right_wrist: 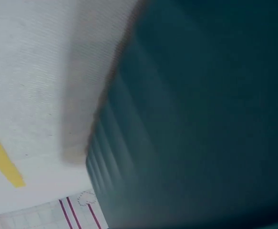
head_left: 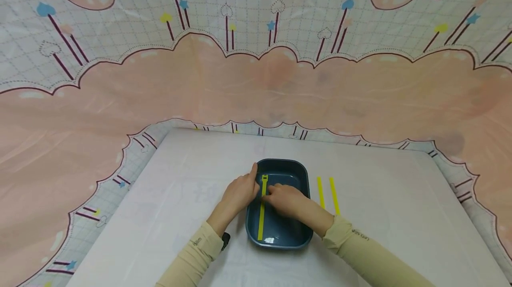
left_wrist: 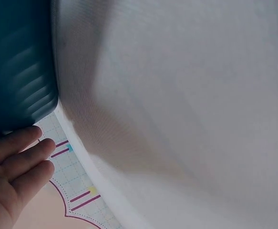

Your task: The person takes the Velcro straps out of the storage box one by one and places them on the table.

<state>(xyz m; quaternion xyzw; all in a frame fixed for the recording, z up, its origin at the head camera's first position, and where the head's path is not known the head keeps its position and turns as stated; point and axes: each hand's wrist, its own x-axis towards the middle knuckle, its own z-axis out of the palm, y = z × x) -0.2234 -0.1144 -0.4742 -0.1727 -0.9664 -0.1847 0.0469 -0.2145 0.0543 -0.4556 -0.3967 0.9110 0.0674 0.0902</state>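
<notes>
A yellow strap (head_left: 262, 220) with a slotted head lies lengthwise along the left part of a dark blue rectangular tray (head_left: 286, 229). My left hand (head_left: 240, 191) grips the tray's left rim, one finger stretched up along its outside and the thumb over the edge. In the left wrist view, several fingers (left_wrist: 26, 162) of that hand show beside the tray's ribbed outer wall (left_wrist: 22, 81). Reaching in over the right side, my right hand (head_left: 287, 201) pinches the strap near its middle with curled fingers. The right wrist view shows the tray wall (right_wrist: 186, 119), with that hand out of sight.
Two more yellow strips (head_left: 321, 193) lie side by side on the white table (head_left: 400, 216), just right of the tray and near my right forearm. Behind the table and at its sides hangs a patterned pink and white cloth (head_left: 280, 82).
</notes>
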